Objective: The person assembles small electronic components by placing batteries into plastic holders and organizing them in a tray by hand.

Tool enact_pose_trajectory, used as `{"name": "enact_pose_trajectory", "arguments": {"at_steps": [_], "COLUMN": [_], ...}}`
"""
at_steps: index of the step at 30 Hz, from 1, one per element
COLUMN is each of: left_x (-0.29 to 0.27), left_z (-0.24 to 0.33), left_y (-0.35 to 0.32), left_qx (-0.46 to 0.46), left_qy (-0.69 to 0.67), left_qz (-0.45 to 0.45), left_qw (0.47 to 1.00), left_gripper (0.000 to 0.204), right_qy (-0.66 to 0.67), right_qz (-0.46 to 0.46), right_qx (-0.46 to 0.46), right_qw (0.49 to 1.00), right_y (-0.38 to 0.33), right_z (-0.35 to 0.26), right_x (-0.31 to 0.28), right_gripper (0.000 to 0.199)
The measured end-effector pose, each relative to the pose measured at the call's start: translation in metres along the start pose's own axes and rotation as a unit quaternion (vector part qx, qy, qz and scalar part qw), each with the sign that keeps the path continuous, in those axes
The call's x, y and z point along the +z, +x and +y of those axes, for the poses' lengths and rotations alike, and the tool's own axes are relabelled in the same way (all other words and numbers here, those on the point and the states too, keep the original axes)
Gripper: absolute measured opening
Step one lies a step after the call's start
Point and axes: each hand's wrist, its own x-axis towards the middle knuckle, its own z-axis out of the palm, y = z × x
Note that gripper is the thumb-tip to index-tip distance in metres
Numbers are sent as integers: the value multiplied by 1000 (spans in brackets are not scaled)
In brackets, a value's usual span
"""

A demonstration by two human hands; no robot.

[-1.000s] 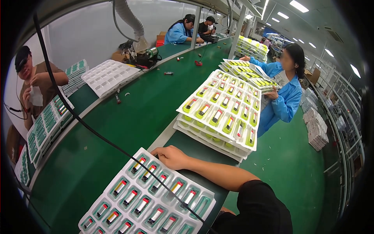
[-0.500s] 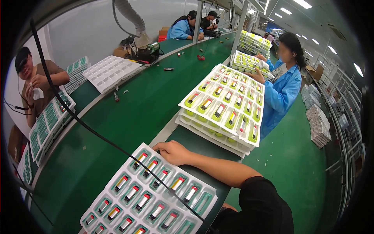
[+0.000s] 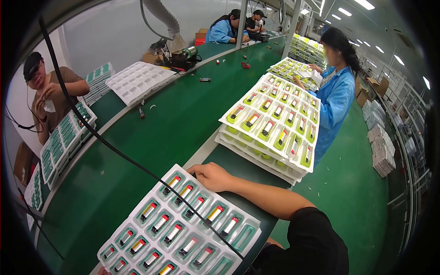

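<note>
My right hand (image 3: 213, 176) lies on the far corner of a white blister tray (image 3: 137, 207), fingers curled over its rim. The tray sits at the near end of the green bench and holds rows of small silver cells with red and yellow ends in green-tinted pockets (image 3: 183, 220); some pockets at its right side are bare. My right forearm in a black sleeve (image 3: 311, 238) comes in from the lower right. A sliver of skin, maybe my left hand (image 3: 101, 271), shows at the tray's near-left corner by the picture's edge. A black cable (image 3: 114, 149) hangs across the view over the tray.
A stack of white trays with yellow-green cells (image 3: 270, 123) sits just beyond my hand. A green conveyor belt (image 3: 174, 119) runs away down the middle. A worker in blue (image 3: 334, 101) stands on the right, another person (image 3: 46, 96) on the left by tray stacks (image 3: 64, 137). Empty white trays (image 3: 137, 82) lie further back.
The view has shifted slightly; my right hand stays on the tray's far corner. The worker in blue keeps handling trays further down the line.
</note>
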Motion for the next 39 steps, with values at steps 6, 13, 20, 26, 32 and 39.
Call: {"name": "enact_pose_trajectory", "arguments": {"at_steps": [6,13,20,26,32,39], "left_x": [1,3,1,-1,2,1], "left_z": [1,-8,1,8,6,6], "left_y": [1,4,1,1,3,1], "left_qx": [62,61,27,44,29,19], "left_qy": [-3,0,-12,-14,-7,-35], "left_qz": [22,15,2,6,-3,13], "left_qw": [998,998,1000,999,1000,999], "left_gripper": [36,36,33,31,30,29], "right_qy": [9,16,-6,8,-11,-90], "right_qz": [-4,3,-20,-12,8,94], "right_qx": [20,12,39,30,-7,76], "right_qw": [1000,1000,999,999,1000,989], "right_y": [1,1,1,-1,0,18], "right_z": [-6,-8,-12,-10,2,-11], "right_x": [-2,-1,-5,-3,-3,12], "right_gripper": [35,35,35,34,36,32]}}
